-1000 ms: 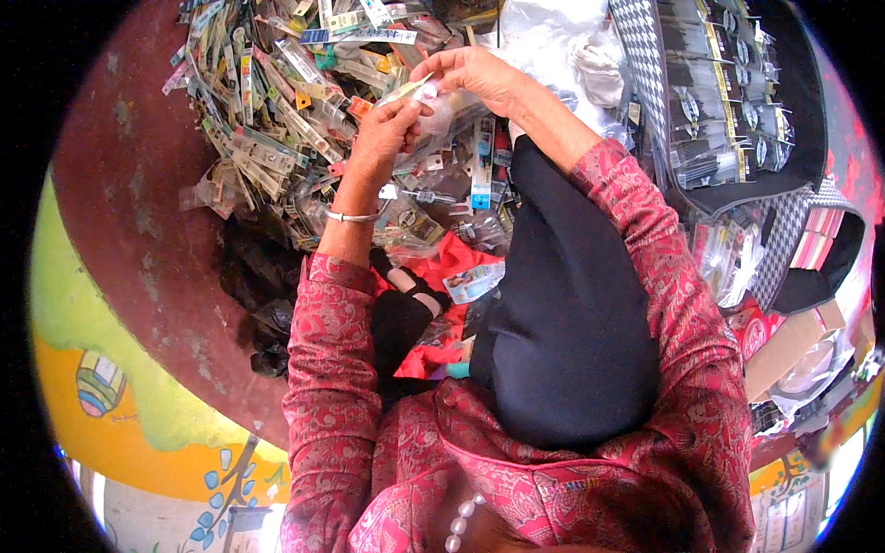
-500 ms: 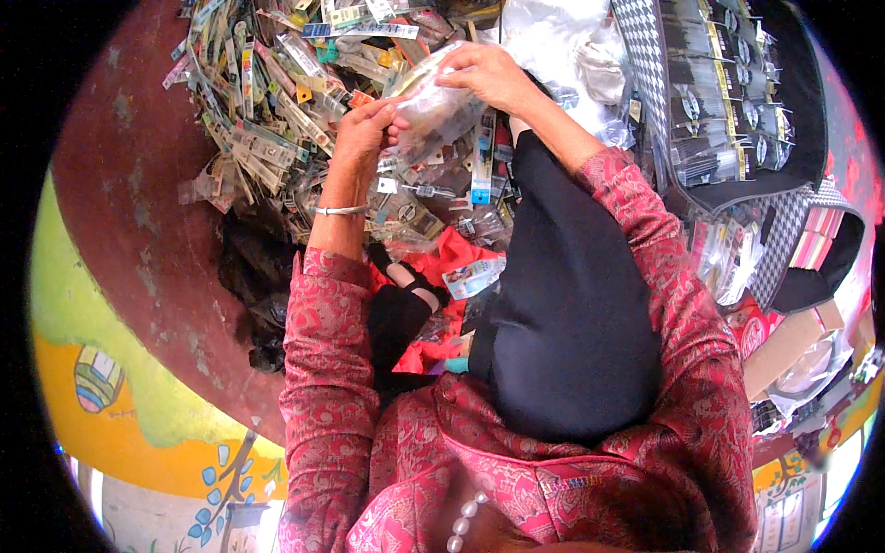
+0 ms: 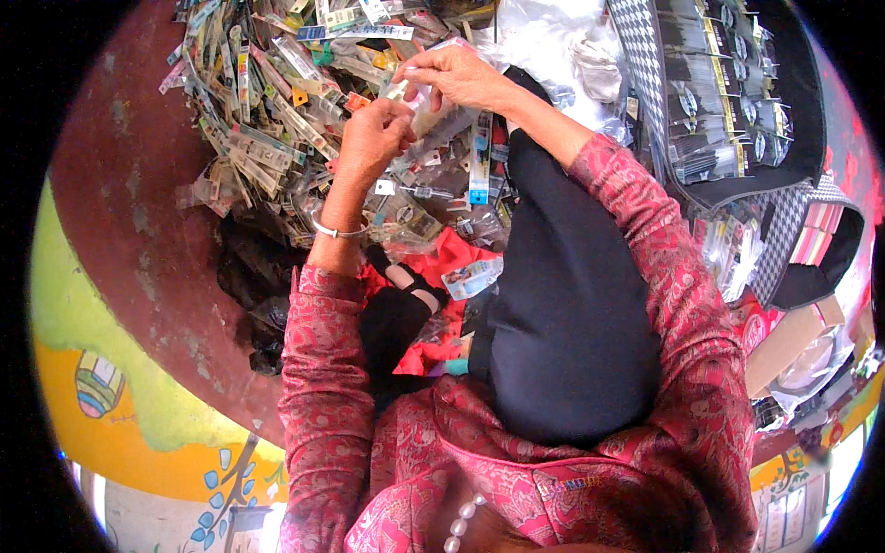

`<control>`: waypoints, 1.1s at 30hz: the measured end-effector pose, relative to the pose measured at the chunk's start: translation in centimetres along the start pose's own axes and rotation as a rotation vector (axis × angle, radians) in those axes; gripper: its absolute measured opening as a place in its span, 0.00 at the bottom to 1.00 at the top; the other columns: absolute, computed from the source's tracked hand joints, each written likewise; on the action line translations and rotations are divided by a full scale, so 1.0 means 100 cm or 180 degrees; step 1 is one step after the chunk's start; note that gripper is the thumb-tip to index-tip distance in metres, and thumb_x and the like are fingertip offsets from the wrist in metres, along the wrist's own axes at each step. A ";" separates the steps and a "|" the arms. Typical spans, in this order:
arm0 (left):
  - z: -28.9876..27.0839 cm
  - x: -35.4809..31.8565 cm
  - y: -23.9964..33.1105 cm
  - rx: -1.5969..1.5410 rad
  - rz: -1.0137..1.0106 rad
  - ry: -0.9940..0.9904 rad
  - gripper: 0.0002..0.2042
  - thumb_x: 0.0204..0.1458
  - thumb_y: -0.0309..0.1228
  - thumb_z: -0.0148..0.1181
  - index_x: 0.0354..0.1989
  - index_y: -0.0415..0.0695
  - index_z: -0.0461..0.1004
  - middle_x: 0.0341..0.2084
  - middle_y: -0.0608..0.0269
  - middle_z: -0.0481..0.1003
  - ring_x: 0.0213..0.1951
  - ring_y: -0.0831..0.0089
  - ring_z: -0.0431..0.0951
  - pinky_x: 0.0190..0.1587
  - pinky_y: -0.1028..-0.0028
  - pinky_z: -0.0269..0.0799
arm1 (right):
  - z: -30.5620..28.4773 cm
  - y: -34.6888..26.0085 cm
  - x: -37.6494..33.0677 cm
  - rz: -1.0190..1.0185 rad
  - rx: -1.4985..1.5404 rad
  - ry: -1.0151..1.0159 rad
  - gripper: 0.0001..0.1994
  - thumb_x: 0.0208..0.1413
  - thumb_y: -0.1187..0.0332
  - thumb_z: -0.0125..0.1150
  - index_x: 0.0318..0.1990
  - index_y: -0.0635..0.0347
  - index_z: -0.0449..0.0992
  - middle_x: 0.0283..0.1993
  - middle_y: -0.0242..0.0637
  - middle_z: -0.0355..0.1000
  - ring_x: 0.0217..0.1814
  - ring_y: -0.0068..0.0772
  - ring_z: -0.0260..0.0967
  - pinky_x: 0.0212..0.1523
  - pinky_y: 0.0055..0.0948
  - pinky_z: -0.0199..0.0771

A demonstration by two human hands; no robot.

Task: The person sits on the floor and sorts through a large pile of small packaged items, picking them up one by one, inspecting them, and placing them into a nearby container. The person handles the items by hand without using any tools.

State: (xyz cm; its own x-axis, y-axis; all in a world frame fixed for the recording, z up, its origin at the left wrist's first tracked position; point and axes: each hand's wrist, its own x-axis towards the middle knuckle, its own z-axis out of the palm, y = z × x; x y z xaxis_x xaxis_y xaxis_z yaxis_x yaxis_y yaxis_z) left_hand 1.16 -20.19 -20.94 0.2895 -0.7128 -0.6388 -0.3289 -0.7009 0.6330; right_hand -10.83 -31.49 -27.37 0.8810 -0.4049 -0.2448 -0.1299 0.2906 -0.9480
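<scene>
Above a heap of small packets, my left hand point(image 3: 373, 138) is closed, its fingers curled at the near edge of a clear plastic bag point(image 3: 431, 118). My right hand point(image 3: 456, 77) reaches over the bag from the right, its thumb and fingers bent together in a pinch on the bag's upper part. A small pale piece point(image 3: 396, 90) shows by its fingertips, too small to make out. Much of the bag is hidden under my right hand. A silver bangle point(image 3: 336, 230) circles my left wrist.
The heap of slim packets point(image 3: 263, 152) spreads left and ahead. White plastic bags point(image 3: 553, 46) lie at the far right of it. Beyond my right arm stands an open checked case point(image 3: 641, 55) with packets inside. A black bag point(image 3: 253, 276) and cardboard box point(image 3: 793, 346) lie nearer.
My right hand has moved left and my hands are closer together. My left hand has turned, fingers more curled. The bag is less stretched out and more covered.
</scene>
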 end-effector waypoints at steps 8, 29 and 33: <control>-0.001 0.002 0.000 0.0183 0.0296 0.0416 0.06 0.47 0.24 0.47 0.32 0.37 0.69 0.18 0.62 0.72 0.20 0.79 0.70 0.23 0.80 0.66 | 0.007 0.030 0.012 0.0044 -0.0500 0.0485 0.11 0.46 0.64 0.54 0.34 0.61 0.72 0.18 0.35 0.68 0.18 0.23 0.65 0.19 0.22 0.64; 0.015 0.007 0.019 -0.0371 0.0430 0.0373 0.05 0.46 0.22 0.45 0.30 0.38 0.68 0.17 0.66 0.70 0.19 0.81 0.67 0.21 0.81 0.63 | 0.008 0.028 0.009 0.0145 -0.0514 0.0740 0.14 0.37 0.68 0.53 0.34 0.65 0.68 0.24 0.44 0.69 0.27 0.42 0.70 0.28 0.34 0.67; 0.015 0.014 0.023 -0.0291 0.0419 0.0349 0.05 0.46 0.22 0.45 0.30 0.39 0.68 0.16 0.66 0.69 0.18 0.82 0.66 0.21 0.82 0.63 | 0.014 0.027 0.010 -0.0354 -0.0935 0.0719 0.19 0.47 0.54 0.54 0.22 0.64 0.72 0.21 0.44 0.70 0.24 0.42 0.69 0.26 0.35 0.66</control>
State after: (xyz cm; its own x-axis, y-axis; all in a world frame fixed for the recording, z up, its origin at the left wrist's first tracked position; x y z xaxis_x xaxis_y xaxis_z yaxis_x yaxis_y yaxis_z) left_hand -0.54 -22.72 -21.03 0.3472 -0.7937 -0.4995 -0.2889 -0.5973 0.7482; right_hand -9.66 -29.94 -29.96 0.7790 -0.6101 -0.1449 -0.1930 -0.0134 -0.9811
